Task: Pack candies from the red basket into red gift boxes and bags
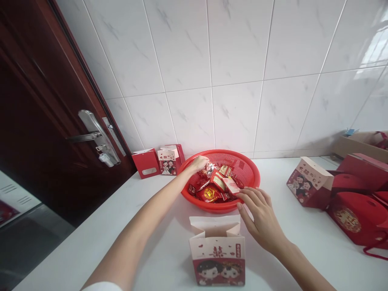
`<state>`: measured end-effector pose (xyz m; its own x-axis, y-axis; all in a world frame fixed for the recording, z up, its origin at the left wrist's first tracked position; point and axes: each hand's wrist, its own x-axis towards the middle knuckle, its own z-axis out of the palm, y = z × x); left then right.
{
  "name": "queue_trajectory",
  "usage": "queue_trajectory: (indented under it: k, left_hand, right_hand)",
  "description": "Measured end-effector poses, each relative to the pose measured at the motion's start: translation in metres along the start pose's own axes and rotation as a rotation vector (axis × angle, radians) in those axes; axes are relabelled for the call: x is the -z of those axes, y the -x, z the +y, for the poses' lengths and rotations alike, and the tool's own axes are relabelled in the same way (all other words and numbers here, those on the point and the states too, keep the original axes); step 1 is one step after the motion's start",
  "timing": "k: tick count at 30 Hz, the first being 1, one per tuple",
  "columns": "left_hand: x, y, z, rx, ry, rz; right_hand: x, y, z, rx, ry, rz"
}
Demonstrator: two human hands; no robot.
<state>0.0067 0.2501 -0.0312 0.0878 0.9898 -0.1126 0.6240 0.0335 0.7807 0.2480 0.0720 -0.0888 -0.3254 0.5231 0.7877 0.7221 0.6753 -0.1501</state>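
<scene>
**White counter, one upright box, and both hands at a red basket**

Nearest stands the open box, its top flaps raised, just in front of the basket and beside the right forearm. It looks light and hollow, so a dropped wrist or a brushing sleeve could tip it.

Beyond it, the person's right hand is partly open at the basket's near right edge, fingers extended over the rim and thumb apart; no firm hold shows. Pressing down there might tilt the red basket. Its wrapped sweets are heaped loosely, and a pale pink packet by the fingertips could slide over the rim if nudged.

Farther in, the left hand is curled among the sweets at the far left; whether it grips one cannot be told. Slick wrappers could slip from a shallow pinch.

Behind, small boxes stand against the tiled wall, near enough for a shoved basket to knock.
</scene>
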Motion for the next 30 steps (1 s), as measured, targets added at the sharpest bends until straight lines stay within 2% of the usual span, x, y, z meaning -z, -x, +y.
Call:
queue_trajectory:
  k: [6, 11, 14, 23, 27, 30]
  left_hand:
    - [0.003, 0.003, 0.002, 0.058, -0.066, 0.025]
    - [0.008, 0.006, 0.007, 0.062, -0.130, -0.002]
    - [0.008, 0.011, 0.010, 0.081, -0.206, -0.086]
    - [0.002, 0.032, 0.014, 0.225, -0.486, -0.506]
    - [0.005, 0.031, 0.017, 0.208, -0.512, -0.588]
    - [0.006, 0.030, 0.018, 0.146, -0.432, -0.583]
  right_hand:
    - [0.000, 0.000, 0.000, 0.002, -0.001, 0.002]
    - [-0.001, 0.000, 0.001, -0.010, -0.003, -0.005]
    - [-0.001, 0.000, 0.001, -0.004, -0.002, -0.001]
    - [0.000, -0.001, 0.000, -0.003, 0.006, 0.003]
    - [0.000, -0.001, 0.001, -0.005, 0.008, -0.006]
    - [0.001, -0.001, 0.001, 0.001, 0.010, -0.010]
